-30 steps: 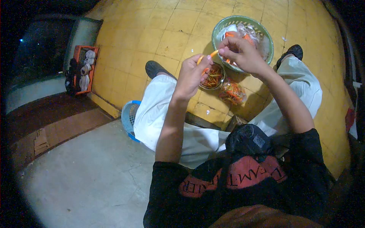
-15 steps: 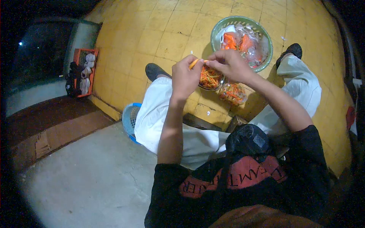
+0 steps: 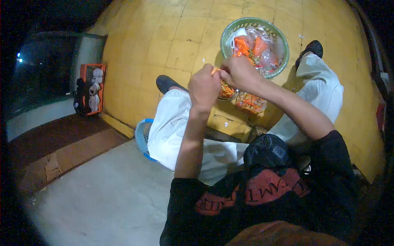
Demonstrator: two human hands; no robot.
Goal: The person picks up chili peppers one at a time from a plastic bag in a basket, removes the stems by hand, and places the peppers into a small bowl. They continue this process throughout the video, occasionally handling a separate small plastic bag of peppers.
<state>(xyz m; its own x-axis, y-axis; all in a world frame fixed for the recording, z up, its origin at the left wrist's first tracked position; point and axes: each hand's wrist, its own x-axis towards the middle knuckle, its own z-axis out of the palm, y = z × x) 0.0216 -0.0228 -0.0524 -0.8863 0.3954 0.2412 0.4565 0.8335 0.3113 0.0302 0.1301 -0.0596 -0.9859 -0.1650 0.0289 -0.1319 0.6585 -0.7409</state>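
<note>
In front of my knees, both hands meet over the floor. My left hand [image 3: 205,88] is closed, with a slim orange chili [image 3: 214,70] pinched at its fingertips. The fingers of my right hand [image 3: 241,74] press together at the chili's other end; their tips are partly hidden. Just below the hands is a round container of orange and green chilies [image 3: 226,91], partly covered by them. Beside it on the right lies a clear plastic bag of chilies [image 3: 250,103].
A green basket [image 3: 286,53] holding plastic bags and orange-red items stands beyond my hands. A blue basket [image 3: 141,135] sits by my left leg. Farther left, an orange crate [image 3: 101,88] holds pale rolled items. Yellow tiles [image 3: 164,45] cover the floor.
My hands have drawn closer together and cover more of the orange chili. The view has shifted slightly, so the green basket appears farther left.
</note>
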